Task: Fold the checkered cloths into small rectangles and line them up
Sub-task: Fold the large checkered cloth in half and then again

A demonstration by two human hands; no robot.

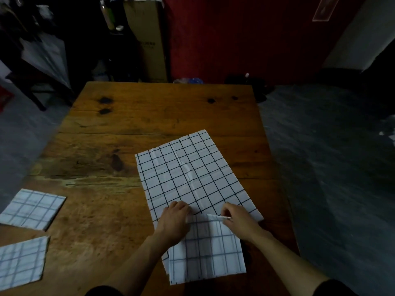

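A white cloth with a dark grid (188, 174) lies spread on the wooden table (128, 124), its near end turned up over itself into a flap (207, 248). My left hand (174, 223) rests on the flap's left top corner, fingers curled down onto the cloth. My right hand (237, 221) pinches the flap's top edge near its right corner, lifting it slightly. Two folded checkered cloths lie at the table's left edge: one farther (34, 208), one nearer (21, 261).
The table's far half is bare wood with dark knots. Beyond it stand a cardboard box (147, 39), a red wall and dark clutter on the floor. Grey floor runs along the right side of the table.
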